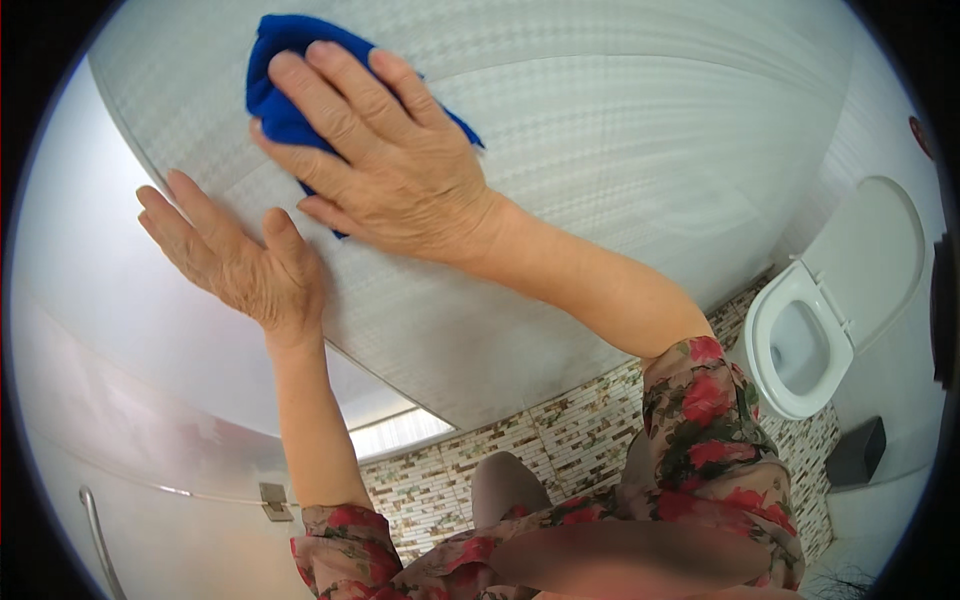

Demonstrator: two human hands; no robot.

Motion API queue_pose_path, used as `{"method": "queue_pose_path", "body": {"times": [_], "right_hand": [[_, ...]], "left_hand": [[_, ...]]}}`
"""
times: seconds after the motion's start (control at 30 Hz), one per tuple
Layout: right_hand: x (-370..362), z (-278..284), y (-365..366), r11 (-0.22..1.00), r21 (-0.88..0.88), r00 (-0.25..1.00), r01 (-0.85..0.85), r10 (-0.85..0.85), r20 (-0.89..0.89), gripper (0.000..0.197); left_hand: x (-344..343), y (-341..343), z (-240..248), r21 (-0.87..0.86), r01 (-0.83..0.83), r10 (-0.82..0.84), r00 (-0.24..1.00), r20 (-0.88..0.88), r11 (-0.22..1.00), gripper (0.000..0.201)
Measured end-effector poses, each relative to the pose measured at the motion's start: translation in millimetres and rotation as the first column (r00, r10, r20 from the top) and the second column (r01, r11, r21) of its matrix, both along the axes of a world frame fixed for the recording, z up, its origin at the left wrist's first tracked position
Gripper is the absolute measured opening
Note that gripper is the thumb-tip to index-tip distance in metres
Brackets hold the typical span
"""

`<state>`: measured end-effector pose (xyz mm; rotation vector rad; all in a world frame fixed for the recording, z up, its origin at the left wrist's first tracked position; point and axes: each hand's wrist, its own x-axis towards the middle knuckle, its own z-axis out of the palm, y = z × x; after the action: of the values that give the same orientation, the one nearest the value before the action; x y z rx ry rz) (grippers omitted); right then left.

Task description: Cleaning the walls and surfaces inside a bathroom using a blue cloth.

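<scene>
A bright blue cloth [272,98] is pressed against the pale wall panel [560,200] at the upper left. Over it lies my right hand [390,165], fingers stretched across the cloth and holding it to the surface. Part of the cloth is hidden beneath the palm, and its corners stick out around the fingers. Lower and to the left, my left hand [245,260] is open and holds nothing. Its fingers are extended and its thumb stands apart, close to the vertical edge of the panel. Whether the left palm touches that edge I cannot tell.
A white toilet [765,345] with its lid [880,260] raised stands at the right. Beside it is a dark grey bin [857,452]. Mosaic tile [590,410] covers the floor. At the lower left are a metal handle [98,540] and a hinge [275,502].
</scene>
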<state>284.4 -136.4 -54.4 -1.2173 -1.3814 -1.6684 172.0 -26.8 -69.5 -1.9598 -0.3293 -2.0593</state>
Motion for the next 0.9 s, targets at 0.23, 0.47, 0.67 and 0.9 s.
{"method": "queue_pose_path", "body": {"times": [0.23,0.47,0.67,0.9], "right_hand": [[97,13,-125,0.911,0.066,0.877,0.407,-0.369,-0.308,0.059],[178,-7,-188,0.918,0.203,0.889,0.34,-0.244,-0.388,0.057],[118,-39,-124,0.932,0.18,0.928,0.314,-0.26,-0.268,0.057],[1,-112,-25,0.991,-0.05,0.968,0.121,-0.129,-0.215,0.037]], "left_hand": [[-1,-1,-5,0.094,-0.155,0.17,0.968,-0.186,0.983,0.085],[0,-7,-2,0.004,-0.08,0.079,0.975,-0.207,0.997,0.084],[4,-3,-3,0.021,-0.103,0.105,0.971,-0.214,0.994,0.079],[3,-4,1,0.035,-0.122,0.126,0.972,-0.196,0.992,0.077]]}}
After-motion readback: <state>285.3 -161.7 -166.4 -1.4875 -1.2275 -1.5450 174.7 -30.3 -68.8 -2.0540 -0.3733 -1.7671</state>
